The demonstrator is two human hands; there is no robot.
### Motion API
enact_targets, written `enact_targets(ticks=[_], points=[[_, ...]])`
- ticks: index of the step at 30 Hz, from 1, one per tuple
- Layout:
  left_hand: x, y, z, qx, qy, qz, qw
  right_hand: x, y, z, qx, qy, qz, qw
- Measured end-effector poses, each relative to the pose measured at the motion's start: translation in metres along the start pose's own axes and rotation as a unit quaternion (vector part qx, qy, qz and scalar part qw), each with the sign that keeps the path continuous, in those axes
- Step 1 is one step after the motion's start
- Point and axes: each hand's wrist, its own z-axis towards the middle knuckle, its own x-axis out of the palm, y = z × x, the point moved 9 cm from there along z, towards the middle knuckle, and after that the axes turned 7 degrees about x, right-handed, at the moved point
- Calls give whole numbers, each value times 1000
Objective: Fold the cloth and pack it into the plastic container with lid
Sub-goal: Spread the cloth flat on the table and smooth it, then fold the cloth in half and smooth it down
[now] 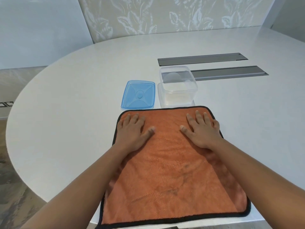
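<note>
An orange cloth [171, 171] with a black hem lies spread flat on the white table, reaching its near edge. My left hand [133, 131] rests flat, fingers apart, on the cloth's far left part. My right hand [202, 129] lies flat on the far right part, holding nothing. Just beyond the cloth's far edge stands a clear plastic container [177, 87], open on top with nothing inside. Its blue lid [138, 95] lies flat on the table to the left of the container.
The white table [74, 96] is rounded, its curved edge running along the left. Two grey recessed strips [202, 59] [229, 72] sit in the tabletop behind and to the right of the container. A patterned wall stands at the back.
</note>
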Motion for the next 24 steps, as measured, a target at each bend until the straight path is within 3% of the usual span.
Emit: enact_targets(ticks=[6,10,13,15,19,24], points=[[-25,38,10,-27,-145,-95,984,-9,-16,18,30,16,31,999],[-39,57,10,-80,-215,-199,953,-29,-24,25,65,-55,105,991],[-37,77,17,-150,-180,-187,954,-43,-38,32,113,-107,206,966],[-32,86,22,-177,-132,-165,961,-43,-51,37,145,-104,291,940],[-32,89,24,-199,-110,-218,949,-44,-68,40,176,-85,426,883],[-40,81,24,-216,-65,-224,948,-37,-72,49,190,-21,442,876]])
